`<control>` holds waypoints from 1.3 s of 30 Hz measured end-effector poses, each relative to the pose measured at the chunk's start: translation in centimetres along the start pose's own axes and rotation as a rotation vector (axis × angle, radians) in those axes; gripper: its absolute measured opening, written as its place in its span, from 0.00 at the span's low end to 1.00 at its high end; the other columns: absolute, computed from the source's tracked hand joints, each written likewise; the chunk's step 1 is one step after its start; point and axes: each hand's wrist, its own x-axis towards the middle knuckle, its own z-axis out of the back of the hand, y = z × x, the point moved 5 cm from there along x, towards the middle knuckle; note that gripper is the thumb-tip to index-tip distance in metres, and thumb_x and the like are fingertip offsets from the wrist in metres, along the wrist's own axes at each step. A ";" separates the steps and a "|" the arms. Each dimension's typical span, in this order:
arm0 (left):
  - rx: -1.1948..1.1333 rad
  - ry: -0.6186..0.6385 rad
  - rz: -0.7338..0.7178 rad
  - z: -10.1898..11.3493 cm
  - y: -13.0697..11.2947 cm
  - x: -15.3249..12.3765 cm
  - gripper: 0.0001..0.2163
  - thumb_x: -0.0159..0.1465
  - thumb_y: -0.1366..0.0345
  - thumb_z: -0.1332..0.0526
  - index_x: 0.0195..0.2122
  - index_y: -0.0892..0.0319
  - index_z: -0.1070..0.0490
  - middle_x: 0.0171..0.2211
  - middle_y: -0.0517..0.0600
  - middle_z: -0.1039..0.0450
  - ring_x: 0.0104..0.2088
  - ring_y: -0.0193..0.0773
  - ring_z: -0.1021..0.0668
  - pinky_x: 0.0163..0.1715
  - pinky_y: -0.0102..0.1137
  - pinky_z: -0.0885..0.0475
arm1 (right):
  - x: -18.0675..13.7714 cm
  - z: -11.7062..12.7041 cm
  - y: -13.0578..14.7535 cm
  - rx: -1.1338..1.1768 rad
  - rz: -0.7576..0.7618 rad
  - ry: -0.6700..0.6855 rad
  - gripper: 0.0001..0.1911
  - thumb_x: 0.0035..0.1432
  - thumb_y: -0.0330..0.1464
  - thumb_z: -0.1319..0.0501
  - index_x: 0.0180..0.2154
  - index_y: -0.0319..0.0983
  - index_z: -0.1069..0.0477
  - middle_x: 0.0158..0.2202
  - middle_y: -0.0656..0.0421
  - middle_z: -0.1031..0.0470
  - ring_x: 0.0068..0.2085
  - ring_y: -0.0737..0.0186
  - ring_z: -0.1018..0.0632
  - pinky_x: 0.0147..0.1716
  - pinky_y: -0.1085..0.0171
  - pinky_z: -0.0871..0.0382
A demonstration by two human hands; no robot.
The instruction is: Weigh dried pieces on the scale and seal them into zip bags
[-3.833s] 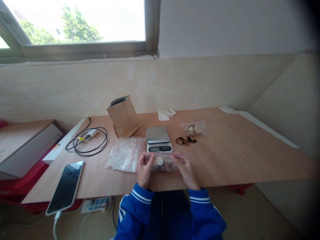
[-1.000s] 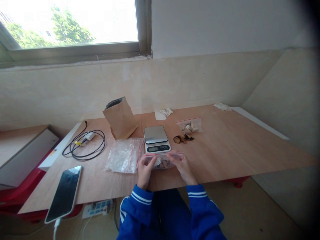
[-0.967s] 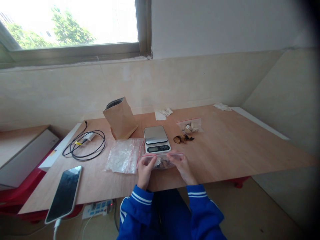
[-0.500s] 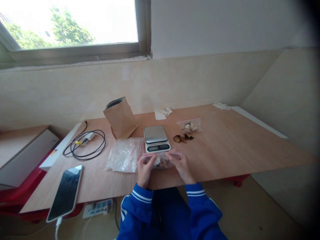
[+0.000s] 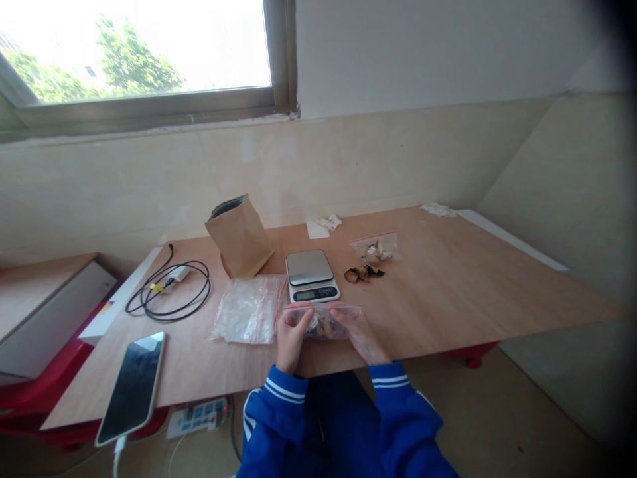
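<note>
pinching bag (image 5: 323,324): left hand (image 5: 290,338), right hand (image 5: 359,337)

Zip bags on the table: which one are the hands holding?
The filled bag at the table edge, between left hand and right hand; the empty bags and far bag lie untouched.

Two filled bags (image 5: 323,323) (image 5: 375,247) (clear), one scale (image 5: 311,273), one phone (image 5: 132,385).

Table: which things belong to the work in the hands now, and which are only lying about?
In hand: zip bag, held by left hand and right hand; likely also scale, loose pieces, empty bags, paper bag.
Lying about: phone, cable, tissue.
</note>
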 end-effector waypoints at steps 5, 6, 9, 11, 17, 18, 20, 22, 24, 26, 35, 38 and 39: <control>-0.001 0.047 -0.007 -0.3 -0.3 0.0 0.11 0.56 0.61 0.34 0.35 0.63 0.25 0.34 0.52 0.23 0.36 0.39 0.22 0.39 0.32 0.29 | 0.0 -0.5 0.7 -0.184 0.082 0.026 0.13 0.50 0.40 0.33 0.35 0.39 0.22 0.36 0.55 0.20 0.40 0.54 0.21 0.45 0.53 0.29; -0.001 0.045 -0.011 -0.3 -0.4 0.0 0.11 0.55 0.61 0.34 0.35 0.63 0.24 0.34 0.53 0.23 0.36 0.40 0.22 0.39 0.32 0.29 | -0.1 -0.6 0.8 -0.205 0.098 0.017 0.13 0.50 0.40 0.34 0.35 0.39 0.22 0.36 0.56 0.20 0.40 0.55 0.21 0.45 0.54 0.29; 0.019 0.035 -0.025 -0.2 -0.5 0.0 0.11 0.55 0.61 0.34 0.35 0.63 0.24 0.34 0.53 0.23 0.37 0.40 0.22 0.39 0.32 0.29 | -0.3 -0.7 1.2 -0.240 0.132 0.008 0.10 0.52 0.38 0.35 0.33 0.39 0.22 0.34 0.58 0.20 0.38 0.57 0.22 0.43 0.57 0.29; 0.047 0.038 -0.045 -0.2 -0.6 0.0 0.10 0.55 0.61 0.34 0.35 0.63 0.24 0.34 0.53 0.23 0.37 0.40 0.23 0.40 0.32 0.30 | -0.4 -0.8 1.4 -0.257 0.149 0.012 0.08 0.53 0.38 0.35 0.32 0.40 0.23 0.33 0.59 0.21 0.37 0.59 0.23 0.43 0.59 0.30; 0.092 0.040 -0.073 0.1 -0.5 0.0 0.10 0.56 0.61 0.35 0.34 0.62 0.25 0.34 0.52 0.24 0.38 0.40 0.23 0.40 0.32 0.30 | -0.6 -1.2 1.7 -0.319 0.227 -0.032 0.07 0.54 0.37 0.36 0.30 0.40 0.25 0.31 0.61 0.24 0.36 0.61 0.24 0.40 0.62 0.31; 0.092 0.037 -0.075 0.1 -0.4 0.0 0.09 0.56 0.61 0.35 0.34 0.62 0.25 0.34 0.52 0.24 0.38 0.40 0.23 0.40 0.32 0.30 | -0.6 -1.3 1.7 -0.323 0.238 -0.048 0.07 0.54 0.37 0.36 0.29 0.40 0.26 0.30 0.61 0.24 0.35 0.61 0.25 0.39 0.63 0.31; 0.092 0.035 -0.088 0.1 -0.4 0.0 0.09 0.56 0.61 0.35 0.34 0.62 0.25 0.34 0.52 0.24 0.38 0.40 0.24 0.40 0.32 0.30 | -0.6 -1.3 1.7 -0.322 0.254 -0.092 0.08 0.53 0.37 0.36 0.28 0.39 0.27 0.29 0.61 0.25 0.34 0.62 0.25 0.37 0.63 0.31; 0.105 0.036 -0.120 0.0 -0.6 0.0 0.09 0.57 0.61 0.36 0.33 0.62 0.25 0.34 0.52 0.25 0.38 0.40 0.24 0.41 0.32 0.30 | -0.6 -1.3 1.6 -0.326 0.260 -0.118 0.08 0.53 0.38 0.36 0.28 0.39 0.27 0.28 0.61 0.25 0.33 0.62 0.25 0.37 0.63 0.31; 0.126 0.031 -0.160 -0.1 -0.8 -0.1 0.08 0.58 0.62 0.36 0.33 0.62 0.25 0.34 0.52 0.25 0.39 0.40 0.24 0.42 0.32 0.31 | -0.5 -1.3 1.5 -0.335 0.247 -0.101 0.09 0.53 0.38 0.36 0.29 0.39 0.27 0.29 0.61 0.25 0.34 0.61 0.24 0.38 0.63 0.31; 0.131 0.039 -0.180 -0.3 -1.0 -0.1 0.08 0.58 0.63 0.36 0.34 0.62 0.25 0.34 0.52 0.25 0.39 0.40 0.24 0.43 0.32 0.31 | -0.5 -1.5 1.3 -0.339 0.214 -0.051 0.09 0.53 0.39 0.36 0.31 0.40 0.26 0.31 0.60 0.24 0.37 0.60 0.24 0.41 0.61 0.31; 0.121 0.076 -0.171 -0.6 -1.1 -0.2 0.09 0.56 0.60 0.35 0.32 0.62 0.25 0.32 0.52 0.25 0.36 0.39 0.24 0.39 0.32 0.30 | -0.6 -1.8 1.2 -0.360 0.202 -0.041 0.10 0.53 0.41 0.37 0.32 0.42 0.24 0.28 0.59 0.25 0.32 0.60 0.25 0.36 0.62 0.29; 0.129 0.074 -0.156 -0.6 -0.9 -0.2 0.10 0.56 0.59 0.35 0.32 0.62 0.26 0.31 0.51 0.25 0.35 0.38 0.23 0.38 0.31 0.30 | -0.6 -1.8 1.3 -0.379 0.223 -0.055 0.10 0.52 0.41 0.36 0.31 0.42 0.25 0.26 0.60 0.26 0.30 0.62 0.26 0.33 0.63 0.30; 0.133 0.072 -0.152 -0.5 -0.8 -0.3 0.10 0.56 0.60 0.35 0.32 0.62 0.26 0.31 0.51 0.25 0.34 0.38 0.23 0.37 0.30 0.30 | -0.6 -1.8 1.3 -0.378 0.239 -0.068 0.10 0.52 0.41 0.36 0.30 0.42 0.25 0.27 0.60 0.27 0.30 0.62 0.26 0.34 0.64 0.31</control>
